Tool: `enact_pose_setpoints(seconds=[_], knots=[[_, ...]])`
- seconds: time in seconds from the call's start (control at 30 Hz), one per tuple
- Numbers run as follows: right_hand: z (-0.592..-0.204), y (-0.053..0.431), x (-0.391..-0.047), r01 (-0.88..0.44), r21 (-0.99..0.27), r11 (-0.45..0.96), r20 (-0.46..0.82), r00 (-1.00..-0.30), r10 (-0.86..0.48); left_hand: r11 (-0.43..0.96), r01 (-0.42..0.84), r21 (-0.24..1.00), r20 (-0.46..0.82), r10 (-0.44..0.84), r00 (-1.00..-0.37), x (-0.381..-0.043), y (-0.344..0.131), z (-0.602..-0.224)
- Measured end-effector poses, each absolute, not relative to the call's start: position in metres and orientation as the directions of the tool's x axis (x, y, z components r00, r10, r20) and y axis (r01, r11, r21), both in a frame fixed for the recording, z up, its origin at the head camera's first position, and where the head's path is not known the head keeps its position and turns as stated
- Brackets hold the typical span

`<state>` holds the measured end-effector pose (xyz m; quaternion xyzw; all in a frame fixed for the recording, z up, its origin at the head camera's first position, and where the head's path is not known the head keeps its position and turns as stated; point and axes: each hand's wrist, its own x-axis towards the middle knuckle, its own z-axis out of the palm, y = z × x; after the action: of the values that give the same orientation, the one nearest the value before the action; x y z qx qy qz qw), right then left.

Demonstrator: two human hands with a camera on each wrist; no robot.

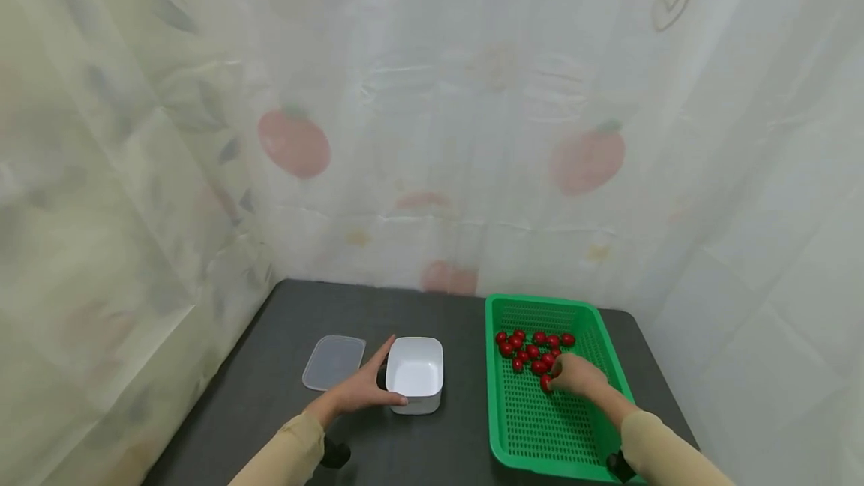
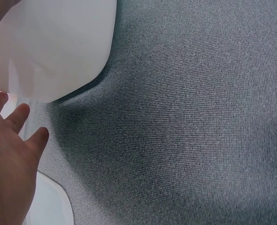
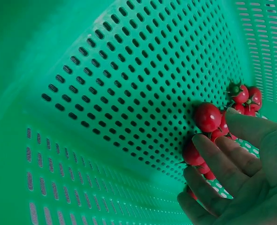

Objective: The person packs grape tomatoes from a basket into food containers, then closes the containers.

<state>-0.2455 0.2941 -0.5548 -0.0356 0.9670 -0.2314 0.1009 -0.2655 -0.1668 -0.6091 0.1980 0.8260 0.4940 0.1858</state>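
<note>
Left hand (image 1: pixel 363 388), fingers apart, rests against the nine o'clock side of a white container (image 1: pixel 425 404) on the worktop (image 1: pixel 418 450); a lid (image 1: pixel 335 361) lies towards ten o'clock. At three, inside a green basket (image 1: pixel 493 396), the right hand (image 1: pixel 580 377) curves at the tomatoes' (image 1: pixel 532 352) six o'clock edge; whether its fingers pinch one, I can't tell.

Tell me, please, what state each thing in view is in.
White rounded-square plastic container: upright, lid off, empty.
Translucent rounded-square plastic lid: off the container, lying flat.
Green rectangular perforated plastic basket: uncovered, partly filled.
Red round tomatoes: clustered in the basket.
Left hand: fingers spread at the container's side.
Right hand: at the tomatoes; grip unclear.
</note>
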Motion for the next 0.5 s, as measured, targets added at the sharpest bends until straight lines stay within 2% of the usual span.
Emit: enact_pose_setpoints(seconds=[0.5], knots=[[-0.5619,0.2891,-0.2511,-0.036,-0.441,0.897,-0.185,-0.974,-0.130,0.420,0.130,0.898,-0.111,0.503,-0.857,-0.2676,-0.1668,-0.6121]])
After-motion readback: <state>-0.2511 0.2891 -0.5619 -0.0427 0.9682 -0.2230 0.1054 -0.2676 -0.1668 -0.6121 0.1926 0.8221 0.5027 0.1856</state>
